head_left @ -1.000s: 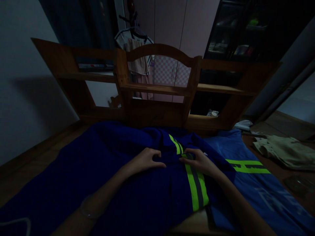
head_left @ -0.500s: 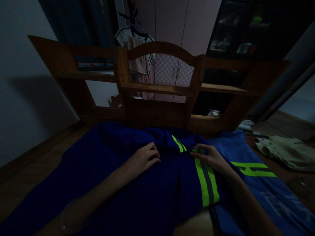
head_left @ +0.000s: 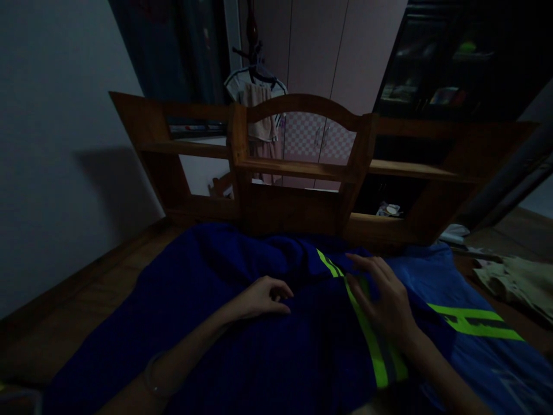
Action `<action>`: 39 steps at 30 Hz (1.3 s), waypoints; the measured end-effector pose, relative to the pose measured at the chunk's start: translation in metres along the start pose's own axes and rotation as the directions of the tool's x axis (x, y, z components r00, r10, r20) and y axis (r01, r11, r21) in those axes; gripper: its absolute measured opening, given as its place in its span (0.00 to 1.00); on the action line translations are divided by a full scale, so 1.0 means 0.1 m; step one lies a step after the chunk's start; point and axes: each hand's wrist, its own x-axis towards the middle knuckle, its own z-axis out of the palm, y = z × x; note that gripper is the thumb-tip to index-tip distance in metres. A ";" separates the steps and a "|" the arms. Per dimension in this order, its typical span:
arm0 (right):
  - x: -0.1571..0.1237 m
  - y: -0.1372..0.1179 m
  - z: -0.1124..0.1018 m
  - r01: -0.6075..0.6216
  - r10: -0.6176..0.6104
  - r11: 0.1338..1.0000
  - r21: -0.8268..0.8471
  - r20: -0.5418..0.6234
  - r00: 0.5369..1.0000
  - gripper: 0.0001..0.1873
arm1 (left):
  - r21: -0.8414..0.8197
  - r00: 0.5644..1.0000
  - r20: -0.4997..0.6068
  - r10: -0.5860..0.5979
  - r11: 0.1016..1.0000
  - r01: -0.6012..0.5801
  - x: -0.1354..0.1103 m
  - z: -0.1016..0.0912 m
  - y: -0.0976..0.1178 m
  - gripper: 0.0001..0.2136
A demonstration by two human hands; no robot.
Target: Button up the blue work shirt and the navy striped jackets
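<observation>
Blue work garment (head_left: pixel 276 351): long axis unclear | yellow-green stripe (head_left: pixel 372 346): far-left to near-right | left hand (head_left: pixel 262 297): curled, grip unclear | right hand (head_left: pixel 389 302): spread

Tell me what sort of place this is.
Most likely a bedroom in a home: a brown wooden shelf frame resembling a headboard, pale clothes hanging from a dark coat stand, and tall pinkish cupboard doors with checkered panels suggest it.

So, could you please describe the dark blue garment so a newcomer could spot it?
Find the wooden shelf unit spanning the view. Just in front spreads the dark blue garment, beneath the left hand and right hand. Its deeper colour sets it apart from the paler blue cloth at right, which also has yellow-green stripes.
</observation>
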 end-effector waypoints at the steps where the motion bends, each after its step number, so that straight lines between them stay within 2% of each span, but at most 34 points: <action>1: 0.03 -0.13 0.01 0.061 -0.061 0.998 0.001 0.048 0.997 0.17 | -0.038 1.000 -0.001 0.006 0.999 -0.006 0.00 -0.01 0.01 0.16; 4: 0.09 -0.47 0.16 0.162 -0.187 0.980 0.119 0.243 0.952 0.13 | -0.128 0.998 -0.042 0.047 0.990 -0.052 0.00 -0.02 0.03 0.13; 7: 0.08 -0.57 0.42 0.128 -0.242 0.940 0.317 0.354 0.903 0.11 | -0.207 0.996 -0.064 0.066 0.975 -0.077 -0.02 -0.06 0.04 0.13; 10: 0.00 -0.46 0.66 -0.014 -0.157 0.912 0.409 0.381 0.911 0.10 | -0.238 1.000 -0.005 0.027 0.971 -0.028 -0.04 -0.10 0.04 0.14; 13: -0.08 -0.32 0.77 -0.150 -0.027 0.907 0.393 0.411 0.911 0.09 | -0.207 0.999 0.050 -0.003 0.978 0.014 -0.06 -0.12 0.05 0.15; 17: -0.13 -0.27 0.80 -0.249 0.031 0.897 0.366 0.510 0.859 0.06 | -0.199 0.994 0.105 0.009 0.980 0.012 -0.08 -0.11 0.06 0.17; 24: -0.16 -0.31 0.84 -0.286 0.042 0.873 0.395 0.523 0.851 0.07 | -0.076 0.987 0.139 0.080 0.995 -0.070 -0.07 -0.12 0.03 0.17; 29: -0.17 -0.31 0.85 -0.288 0.012 0.873 0.393 0.573 0.819 0.07 | 0.005 0.972 0.216 0.094 0.995 -0.098 -0.08 -0.09 -0.04 0.16; 39: -0.15 -0.22 0.79 -0.217 -0.068 0.892 0.396 0.594 0.801 0.06 | 0.053 0.978 0.184 0.100 0.992 -0.111 -0.09 -0.04 0.00 0.15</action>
